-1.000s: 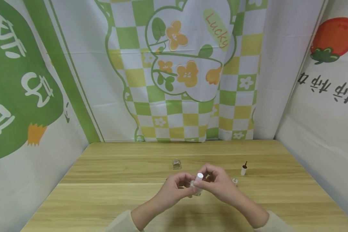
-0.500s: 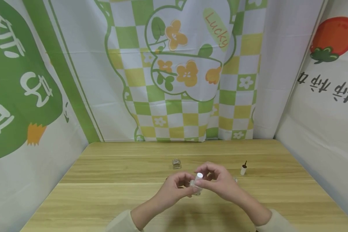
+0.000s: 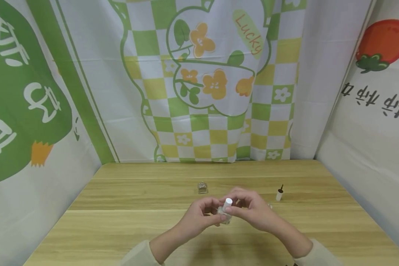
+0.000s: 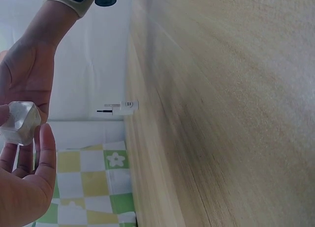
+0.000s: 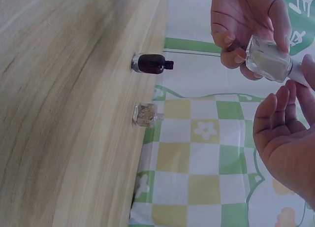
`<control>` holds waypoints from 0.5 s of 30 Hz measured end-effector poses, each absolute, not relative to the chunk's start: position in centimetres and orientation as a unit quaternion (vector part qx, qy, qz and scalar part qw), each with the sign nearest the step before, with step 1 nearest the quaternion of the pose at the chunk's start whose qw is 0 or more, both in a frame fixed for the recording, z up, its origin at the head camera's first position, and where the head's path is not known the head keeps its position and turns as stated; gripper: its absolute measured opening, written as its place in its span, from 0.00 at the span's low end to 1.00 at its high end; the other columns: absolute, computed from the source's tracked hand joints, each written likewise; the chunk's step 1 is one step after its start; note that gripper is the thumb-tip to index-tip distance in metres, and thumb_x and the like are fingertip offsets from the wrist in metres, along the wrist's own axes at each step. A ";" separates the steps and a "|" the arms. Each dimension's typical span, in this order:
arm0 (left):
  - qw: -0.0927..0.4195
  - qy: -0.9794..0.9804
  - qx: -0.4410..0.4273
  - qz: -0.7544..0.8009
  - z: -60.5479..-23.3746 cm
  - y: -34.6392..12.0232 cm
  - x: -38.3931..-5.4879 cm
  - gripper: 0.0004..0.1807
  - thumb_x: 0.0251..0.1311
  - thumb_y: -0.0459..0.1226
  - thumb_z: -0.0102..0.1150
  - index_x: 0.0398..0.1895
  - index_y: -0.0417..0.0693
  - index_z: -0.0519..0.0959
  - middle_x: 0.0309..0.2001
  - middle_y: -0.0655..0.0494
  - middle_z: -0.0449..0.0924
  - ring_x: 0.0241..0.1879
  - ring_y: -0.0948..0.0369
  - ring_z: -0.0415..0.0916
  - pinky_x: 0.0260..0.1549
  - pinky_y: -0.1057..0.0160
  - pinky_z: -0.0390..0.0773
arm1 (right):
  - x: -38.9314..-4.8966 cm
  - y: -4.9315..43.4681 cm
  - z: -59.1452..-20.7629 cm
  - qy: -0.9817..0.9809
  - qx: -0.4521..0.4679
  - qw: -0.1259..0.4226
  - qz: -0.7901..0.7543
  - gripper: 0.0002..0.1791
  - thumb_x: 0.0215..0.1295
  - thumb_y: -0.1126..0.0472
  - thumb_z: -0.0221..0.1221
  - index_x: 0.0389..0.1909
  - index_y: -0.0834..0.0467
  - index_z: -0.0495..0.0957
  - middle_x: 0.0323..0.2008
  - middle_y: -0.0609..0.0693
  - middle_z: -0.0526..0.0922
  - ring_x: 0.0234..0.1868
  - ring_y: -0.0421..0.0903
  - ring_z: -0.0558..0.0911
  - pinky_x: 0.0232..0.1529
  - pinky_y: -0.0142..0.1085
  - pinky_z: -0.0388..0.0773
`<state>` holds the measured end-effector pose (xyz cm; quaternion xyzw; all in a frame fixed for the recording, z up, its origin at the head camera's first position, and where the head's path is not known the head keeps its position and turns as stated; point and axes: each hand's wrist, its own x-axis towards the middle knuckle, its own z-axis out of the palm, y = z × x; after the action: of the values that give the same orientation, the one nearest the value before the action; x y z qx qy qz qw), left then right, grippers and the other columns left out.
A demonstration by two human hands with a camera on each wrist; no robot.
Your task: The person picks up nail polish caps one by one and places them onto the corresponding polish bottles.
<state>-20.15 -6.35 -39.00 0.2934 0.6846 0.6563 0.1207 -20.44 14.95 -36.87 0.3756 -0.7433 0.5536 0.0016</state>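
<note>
Between both hands is a clear glass nail polish bottle [image 5: 268,59] with a pale filling and a white cap [image 3: 228,202]. My left hand [image 3: 203,213] grips its glass body, fingers round the far side and thumb in front. With thumb and fingers my right hand [image 3: 252,210] pinches the cap, which sits at the bottle's neck. In the left wrist view the bottle's faceted base [image 4: 20,123] faces the camera. The bottle is held above the table, slightly tilted. Whether the cap is fully seated cannot be told.
A glitter-filled bottle [image 3: 202,187] without a cap stands beyond the hands. Near it is a dark uncapped bottle [image 5: 151,63], hidden in the head view. A white cap with dark brush [image 3: 279,193] stands upright at right. A small pale item [image 3: 269,205] is mostly behind the right hand.
My right fingers have shifted slightly around the white cap, and the right wrist has moved a little. The bottle and left hand stay nearly in place.
</note>
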 end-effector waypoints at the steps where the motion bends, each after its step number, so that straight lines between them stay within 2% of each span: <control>1: 0.121 0.684 0.295 0.656 -39.0 -6.4 -20.2 0.14 0.60 0.32 0.62 0.47 0.33 0.77 0.40 0.50 0.80 0.37 0.60 0.77 0.36 0.65 0.80 | -20.4 14.9 -36.9 -0.745 0.371 0.003 0.555 0.09 0.66 0.66 0.60 0.45 0.57 0.82 0.40 0.51 0.80 0.38 0.47 0.77 0.35 0.38 0.79; 8: 0.121 0.682 0.295 0.658 -39.2 -6.4 -20.4 0.14 0.60 0.32 0.63 0.47 0.34 0.77 0.40 0.51 0.81 0.37 0.61 0.77 0.36 0.65 0.80 | -20.3 14.6 -37.2 -0.754 0.328 0.011 0.569 0.04 0.63 0.65 0.63 0.38 0.58 0.82 0.37 0.50 0.80 0.35 0.46 0.77 0.35 0.36 0.77; 15: 0.118 0.682 0.288 0.661 -39.2 -6.4 -20.2 0.15 0.60 0.32 0.63 0.48 0.34 0.77 0.40 0.51 0.81 0.36 0.61 0.77 0.36 0.64 0.81 | -20.2 14.1 -37.3 -0.765 0.298 0.026 0.570 0.06 0.61 0.64 0.65 0.36 0.62 0.79 0.35 0.45 0.80 0.35 0.46 0.77 0.36 0.37 0.76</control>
<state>-20.25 -6.36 -39.16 0.2882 0.6822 0.6615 0.1178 -20.17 14.10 -37.32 0.2979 -0.7652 0.5701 0.0262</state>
